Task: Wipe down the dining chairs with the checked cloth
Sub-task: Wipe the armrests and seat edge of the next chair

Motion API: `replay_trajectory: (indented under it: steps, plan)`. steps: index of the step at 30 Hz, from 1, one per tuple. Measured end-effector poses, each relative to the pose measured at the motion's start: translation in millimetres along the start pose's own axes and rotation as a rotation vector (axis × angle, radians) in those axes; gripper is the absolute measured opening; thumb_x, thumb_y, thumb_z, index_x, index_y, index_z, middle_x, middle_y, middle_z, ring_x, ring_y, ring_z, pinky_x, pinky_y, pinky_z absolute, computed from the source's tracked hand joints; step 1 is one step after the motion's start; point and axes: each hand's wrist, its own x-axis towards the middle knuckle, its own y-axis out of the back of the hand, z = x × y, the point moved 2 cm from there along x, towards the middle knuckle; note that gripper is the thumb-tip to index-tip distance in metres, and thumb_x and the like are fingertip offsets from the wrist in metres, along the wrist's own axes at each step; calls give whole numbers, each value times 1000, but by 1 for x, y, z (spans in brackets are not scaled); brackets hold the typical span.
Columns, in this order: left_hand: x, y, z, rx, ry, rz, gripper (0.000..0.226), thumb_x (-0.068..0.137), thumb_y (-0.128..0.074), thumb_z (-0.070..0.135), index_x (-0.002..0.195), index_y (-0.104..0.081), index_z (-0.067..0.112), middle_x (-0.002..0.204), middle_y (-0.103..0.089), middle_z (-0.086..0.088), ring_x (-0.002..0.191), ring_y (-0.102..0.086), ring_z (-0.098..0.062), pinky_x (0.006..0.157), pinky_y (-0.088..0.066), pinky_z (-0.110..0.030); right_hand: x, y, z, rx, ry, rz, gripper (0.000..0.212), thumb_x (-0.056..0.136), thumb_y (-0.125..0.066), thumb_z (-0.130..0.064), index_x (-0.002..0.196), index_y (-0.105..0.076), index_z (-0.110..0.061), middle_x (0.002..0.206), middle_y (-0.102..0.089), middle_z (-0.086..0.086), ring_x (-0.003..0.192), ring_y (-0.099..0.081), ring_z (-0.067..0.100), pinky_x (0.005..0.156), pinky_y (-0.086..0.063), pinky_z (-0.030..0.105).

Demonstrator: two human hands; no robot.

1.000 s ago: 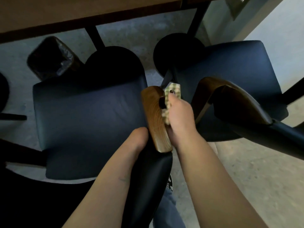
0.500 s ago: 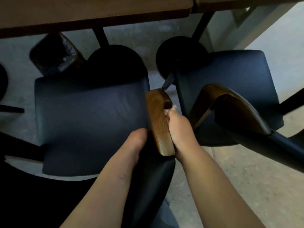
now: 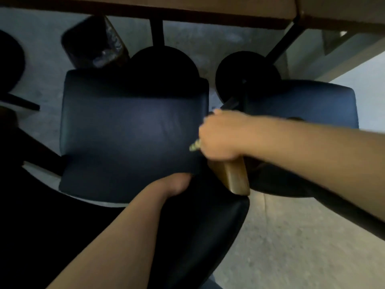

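Over the wooden armrest [image 3: 233, 176], right hand [image 3: 220, 136] grips mostly hidden checked cloth [image 3: 194, 146]; left hand's [image 3: 177, 184] fingers unseen.

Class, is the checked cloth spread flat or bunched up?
Bunched: only a small corner of the checked cloth pokes from the right hand gripping it.

Speckled grey concrete floor [image 3: 291, 236] beneath a brown wooden table [image 3: 187, 5].

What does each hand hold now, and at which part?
The right hand grips the green checked cloth; only a corner shows beneath its fingers. The left hand is mostly hidden behind the dark chair backrest; cannot tell.
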Motion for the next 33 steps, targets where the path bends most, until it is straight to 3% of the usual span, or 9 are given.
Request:
replay_trajectory:
  steps: [3, 8, 13, 16, 19, 23, 25, 28, 33]
  plan:
    - [1, -5, -3, 27, 124, -129, 34, 103, -40, 20, 131, -57, 18, 146, -47, -5, 127, -47, -22, 109, -31, -32, 28, 7, 18, -20, -132, 28, 38, 97, -38, -29, 114, -63, -6, 121, -61, 16, 99, -58, 32, 75, -42, 31]
    - [3, -4, -2, -136, 208, -172, 24, 102, -39, 15, 101, -62, 23, 130, -57, -6, 101, -54, -17, 107, -38, -39, -10, -5, -50, -18, 77, -95, 29, 92, -45, -26, 111, -64, -15, 118, -62, 7, 104, -60, 29, 70, -40, 31]
    - [6, -5, -5, 1, 183, -110, 37, 104, -37, 25, 136, -54, 15, 145, -47, -7, 127, -47, -25, 112, -30, -34, 33, 0, 18, 185, -206, -15, 33, 93, -47, -27, 112, -63, -4, 117, -62, 18, 102, -59, 34, 76, -44, 29]
    - [8, -10, -10, -67, 265, -179, 39, 103, -39, 30, 133, -57, 15, 140, -53, -10, 120, -53, -27, 111, -36, -42, 45, -18, 56, 649, -394, 85, 27, 96, -43, -20, 84, -60, -3, 97, -62, 18, 79, -56, 28, 62, -37, 29]
    - [16, -11, -6, -167, 338, -38, 45, 101, -38, 37, 132, -57, 9, 138, -55, -12, 121, -53, -29, 107, -39, -38, 20, -60, 66, 1631, -793, 319, 31, 94, -46, -22, 64, -50, -13, 58, -52, 3, 59, -49, 18, 46, -36, 20]
    - [20, -1, 39, -487, 155, 286, 42, 98, -40, 46, 122, -58, 18, 121, -63, -5, 111, -58, -25, 100, -44, -39, 14, -112, 31, 2421, -1047, 422, 23, 99, -43, -24, 85, -60, -15, 66, -62, 3, 60, -56, 16, 48, -45, 23]
    - [13, -4, 68, -547, 27, 265, 49, 97, -40, 48, 138, -49, 22, 130, -56, 4, 120, -52, -15, 103, -38, -34, 20, -122, 14, 2539, -1134, 457, 27, 102, -38, -25, 90, -59, -12, 84, -64, 8, 69, -56, 17, 53, -43, 28]
    - [10, -10, 91, -544, 60, 208, 69, 85, -37, 56, 145, -39, 23, 141, -50, -2, 128, -48, -23, 110, -35, -46, 19, -127, 4, 2579, -1169, 504, 25, 99, -44, -26, 88, -62, -13, 75, -62, 6, 72, -59, 20, 59, -45, 28]
    - [12, -14, 119, -460, 177, 286, 36, 92, -46, 39, 119, -41, 15, 111, -57, -5, 95, -58, -24, 87, -51, -41, -11, -100, 13, 2367, -888, 933, 31, 89, -46, -11, 59, -50, -15, 50, -47, -4, 53, -47, 12, 53, -37, 28]
